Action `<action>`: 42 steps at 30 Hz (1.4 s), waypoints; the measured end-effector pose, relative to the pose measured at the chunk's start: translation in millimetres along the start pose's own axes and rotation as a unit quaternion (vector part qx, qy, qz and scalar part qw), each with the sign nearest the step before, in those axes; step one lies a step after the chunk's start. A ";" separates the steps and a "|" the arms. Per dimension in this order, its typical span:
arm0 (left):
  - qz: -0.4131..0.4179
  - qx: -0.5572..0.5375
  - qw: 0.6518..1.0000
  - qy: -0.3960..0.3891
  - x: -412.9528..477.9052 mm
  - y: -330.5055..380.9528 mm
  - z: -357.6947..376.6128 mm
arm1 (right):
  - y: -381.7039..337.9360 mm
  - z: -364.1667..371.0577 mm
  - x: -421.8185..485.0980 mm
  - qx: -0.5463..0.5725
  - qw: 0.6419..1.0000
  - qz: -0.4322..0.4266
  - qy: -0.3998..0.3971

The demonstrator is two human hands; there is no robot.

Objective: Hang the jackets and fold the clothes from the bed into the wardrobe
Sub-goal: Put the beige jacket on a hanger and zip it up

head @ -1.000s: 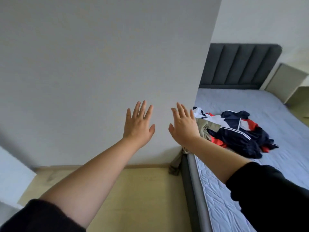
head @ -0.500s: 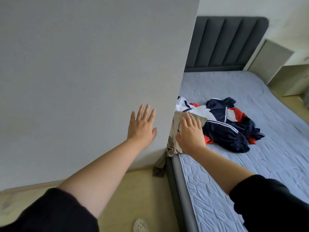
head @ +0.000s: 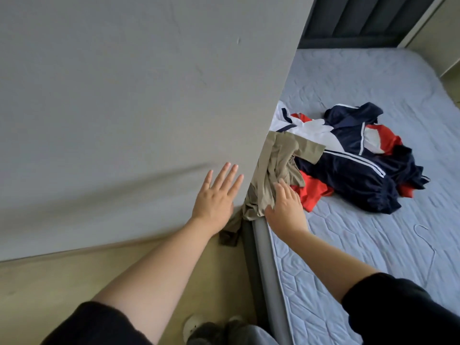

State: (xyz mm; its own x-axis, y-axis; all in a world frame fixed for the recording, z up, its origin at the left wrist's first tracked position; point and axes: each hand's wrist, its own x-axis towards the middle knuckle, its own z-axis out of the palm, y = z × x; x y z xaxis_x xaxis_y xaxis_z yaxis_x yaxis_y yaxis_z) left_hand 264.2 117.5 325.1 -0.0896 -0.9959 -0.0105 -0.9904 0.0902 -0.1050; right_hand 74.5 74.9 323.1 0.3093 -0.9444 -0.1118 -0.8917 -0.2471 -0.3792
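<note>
Head view, 1 frame. 2 hands are in the picture, both extended from black sleeves (head: 408, 317).

Left hand (head: 215, 200): centre of the frame, fingers straight and slightly spread, back of the hand toward the camera. It lies in front of the large grey panel (head: 139, 108) that fills the upper left; contact with the panel cannot be confirmed. It holds nothing.

Right hand (head: 286, 207): just right of centre, fingers straight and relaxed, laid flat on the khaki garment (head: 278, 168). No curl or pinch is visible.

Khaki garment: crumpled at the near left edge of the bed (head: 373, 257), beside the panel's right edge. 1 dark end hangs over the bed side toward the floor (head: 49, 290).

Jackets (head: 356, 158): a heap in navy, white and red, with white stripes on a navy sleeve, lies on the mattress in the centre right of the frame, touching the khaki garment and partly under it. How many jackets the heap contains cannot be told.

A thin white wire hanger (head: 429, 247) lies on the quilted mattress at right, apart from the heap. The dark padded headboard (head: 353, 23) occupies the upper right. A shoe (head: 196, 329) shows at the bottom centre.
</note>
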 end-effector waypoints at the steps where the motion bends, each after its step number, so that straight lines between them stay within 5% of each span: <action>1: -0.006 -0.009 1.000 -0.004 2.9 5.4 19.1 | 9.7 16.6 3.2 0.000 1.000 0.000 -0.011; 6: -0.016 -0.044 0.999 -0.003 11.5 27.7 112.8 | 54.7 94.3 18.0 -0.010 0.999 0.001 -0.032; 14: -0.044 -0.059 0.993 0.095 33.2 53.7 244.0 | 109.5 199.3 68.2 0.073 0.989 0.123 0.023; 22: -0.062 -0.059 0.989 0.122 49.0 84.3 307.6 | 148.2 238.4 120.6 0.065 0.985 0.160 0.025; 28: -0.202 -0.191 0.960 0.026 42.3 120.9 290.1 | 167.6 214.2 117.3 -0.022 0.999 0.013 0.029; 32: -0.294 -0.395 0.870 -0.016 26.8 158.4 265.7 | 194.7 188.9 83.5 0.025 0.998 -0.031 -0.039; 33: -0.330 -0.485 0.810 -0.009 25.5 167.8 257.5 | 202.8 181.5 71.5 0.029 0.998 -0.031 -0.036; 36: -0.401 -0.752 0.523 0.013 24.4 201.4 228.0 | 234.6 160.4 31.9 0.095 0.995 -0.028 0.031; 37: -0.396 -0.791 0.467 0.008 22.8 214.8 220.3 | 247.0 154.7 19.2 0.131 0.990 -0.023 0.049; 39: -0.367 -0.819 0.442 -0.004 19.8 243.0 213.2 | 272.3 145.3 -4.6 0.171 0.984 -0.012 0.045; 42: -0.334 -0.797 0.504 -0.020 15.2 290.5 215.7 | 310.9 139.1 -32.0 0.193 0.981 0.012 0.024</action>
State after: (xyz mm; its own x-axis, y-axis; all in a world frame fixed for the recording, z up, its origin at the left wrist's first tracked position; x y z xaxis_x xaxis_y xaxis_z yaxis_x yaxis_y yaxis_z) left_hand -2.1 128.8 79.9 0.2906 -0.7998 -0.5252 0.3711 -0.4117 0.8323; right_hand -166.7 58.4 81.0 0.2666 -0.9600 -0.0855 -0.7036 -0.1333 -0.6979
